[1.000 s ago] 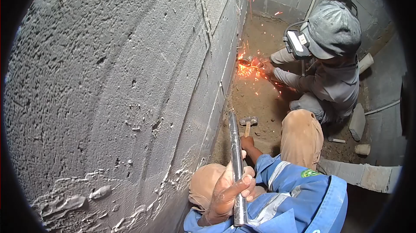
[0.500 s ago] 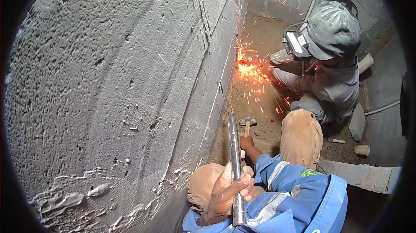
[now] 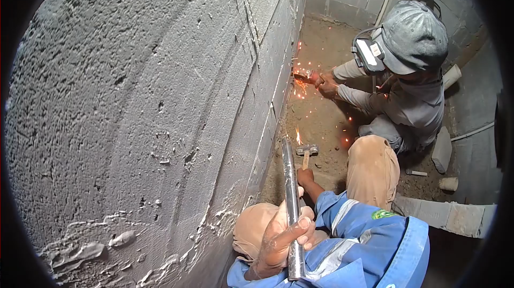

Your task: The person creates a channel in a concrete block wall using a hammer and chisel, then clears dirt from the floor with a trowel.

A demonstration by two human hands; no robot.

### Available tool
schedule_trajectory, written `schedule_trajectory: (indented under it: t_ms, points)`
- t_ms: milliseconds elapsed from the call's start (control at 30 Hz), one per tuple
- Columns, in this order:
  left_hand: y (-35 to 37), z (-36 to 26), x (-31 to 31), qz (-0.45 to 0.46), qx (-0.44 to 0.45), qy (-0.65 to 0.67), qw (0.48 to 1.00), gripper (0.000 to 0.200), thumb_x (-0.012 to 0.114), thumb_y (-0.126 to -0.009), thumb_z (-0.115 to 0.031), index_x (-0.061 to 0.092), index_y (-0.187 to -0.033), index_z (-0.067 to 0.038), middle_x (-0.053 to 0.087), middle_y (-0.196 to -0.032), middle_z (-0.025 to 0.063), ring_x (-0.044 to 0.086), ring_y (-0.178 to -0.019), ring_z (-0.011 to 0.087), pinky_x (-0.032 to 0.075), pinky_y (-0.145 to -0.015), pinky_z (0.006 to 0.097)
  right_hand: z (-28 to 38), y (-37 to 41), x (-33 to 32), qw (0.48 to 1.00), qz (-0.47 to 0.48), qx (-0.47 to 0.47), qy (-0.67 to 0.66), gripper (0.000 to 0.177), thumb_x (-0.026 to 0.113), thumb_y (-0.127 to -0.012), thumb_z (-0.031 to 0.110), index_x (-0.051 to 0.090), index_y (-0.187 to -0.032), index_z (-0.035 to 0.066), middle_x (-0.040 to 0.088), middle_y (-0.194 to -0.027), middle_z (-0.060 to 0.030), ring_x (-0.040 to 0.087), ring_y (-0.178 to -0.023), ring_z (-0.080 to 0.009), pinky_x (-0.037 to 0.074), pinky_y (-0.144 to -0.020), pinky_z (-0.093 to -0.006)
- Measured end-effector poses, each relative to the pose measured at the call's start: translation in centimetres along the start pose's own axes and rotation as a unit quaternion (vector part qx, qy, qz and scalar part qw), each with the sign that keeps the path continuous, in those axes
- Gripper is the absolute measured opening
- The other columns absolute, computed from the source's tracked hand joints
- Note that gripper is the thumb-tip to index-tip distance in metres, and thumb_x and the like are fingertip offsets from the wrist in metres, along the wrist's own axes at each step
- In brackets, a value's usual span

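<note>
Left hand (image 3: 279,237): wrapped round the bar (image 3: 289,173).
Bar: between wall (image 3: 160,127) and hammer (image 3: 306,152).
Right hand (image 3: 305,177): wrapped round the hammer.
Care: hold 2 tools tight, fingers clear of sparks (image 3: 299,137).

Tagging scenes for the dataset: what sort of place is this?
Likely a construction site, inside a cramped, unfinished space: rough grey masonry wall, brown dirt floor, and a wooden-handled, metal-headed hammer in a hand.
</note>
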State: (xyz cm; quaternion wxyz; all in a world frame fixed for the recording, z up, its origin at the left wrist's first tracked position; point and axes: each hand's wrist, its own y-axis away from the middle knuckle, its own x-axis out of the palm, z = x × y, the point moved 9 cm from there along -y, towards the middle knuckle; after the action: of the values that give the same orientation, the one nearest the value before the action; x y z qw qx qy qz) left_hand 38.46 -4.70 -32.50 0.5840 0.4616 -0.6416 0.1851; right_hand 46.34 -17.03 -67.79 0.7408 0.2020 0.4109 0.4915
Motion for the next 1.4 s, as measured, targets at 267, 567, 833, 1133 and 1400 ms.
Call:
schedule_trajectory:
  t_ms: [267, 567, 833, 1133, 1400]
  points:
    - [0.0, -0.2, 0.5, -0.007, -0.003, -0.007, 1.000, 0.064, 0.054, -0.092, -0.001, 0.024, -0.148, -0.009, 0.043, -0.089, 0.0029, 0.043, -0.065, 0.0078, 0.045, -0.058, 0.0237, -0.2, -0.2, 0.2, 1.000, -0.004, 0.004, -0.005, 0.053, 0.057, -0.087, 0.035, 0.063, -0.098, -0.017, 0.063, -0.099, -0.0359, 0.065, -0.098, -0.0433, 0.050, -0.085, -0.0447]
    - [0.1, -0.3, 0.4, -0.008, 0.000, 0.001, 1.000, 0.063, 0.054, -0.092, -0.001, 0.023, -0.147, -0.008, 0.043, -0.089, 0.0033, 0.043, -0.065, 0.0078, 0.046, -0.058, 0.0240, -1.5, -2.1, 1.2, 1.000, 0.011, -0.011, 0.002, 0.040, 0.054, -0.090, 0.026, 0.056, -0.100, -0.013, 0.064, -0.079, -0.0237, 0.065, -0.059, -0.0327, 0.053, -0.043, -0.0426]
    - [-0.4, -0.9, -0.4, -0.033, -0.003, 0.017, 0.999, 0.062, 0.053, -0.093, 0.000, 0.024, -0.147, -0.008, 0.043, -0.089, 0.0040, 0.043, -0.065, 0.0077, 0.045, -0.057, 0.0241, -1.6, 0.1, 0.8, 1.000, -0.001, 0.024, 0.016, 0.051, 0.057, -0.087, 0.032, 0.062, -0.100, -0.017, 0.064, -0.098, -0.0353, 0.066, -0.095, -0.0432, 0.051, -0.083, -0.0450]
    - [-0.7, -0.5, -1.0, -0.046, 0.008, 0.033, 0.998, 0.063, 0.053, -0.092, -0.001, 0.023, -0.147, -0.008, 0.044, -0.089, 0.0036, 0.043, -0.064, 0.0078, 0.045, -0.057, 0.0245, -3.7, -0.1, 1.5, 0.998, 0.017, 0.063, 0.006, 0.046, 0.057, -0.089, 0.028, 0.060, -0.103, -0.016, 0.066, -0.096, -0.0313, 0.068, -0.086, -0.0375, 0.053, -0.074, -0.0440]
    - [-0.8, -0.8, -0.9, -0.050, 0.007, 0.031, 0.998, 0.064, 0.053, -0.093, -0.001, 0.022, -0.148, -0.006, 0.044, -0.088, 0.0040, 0.043, -0.065, 0.0079, 0.046, -0.058, 0.0249, -4.1, -0.1, 1.6, 0.998, 0.003, 0.058, -0.001, 0.044, 0.057, -0.088, 0.026, 0.060, -0.100, -0.016, 0.067, -0.087, -0.0282, 0.069, -0.074, -0.0333, 0.053, -0.065, -0.0438]
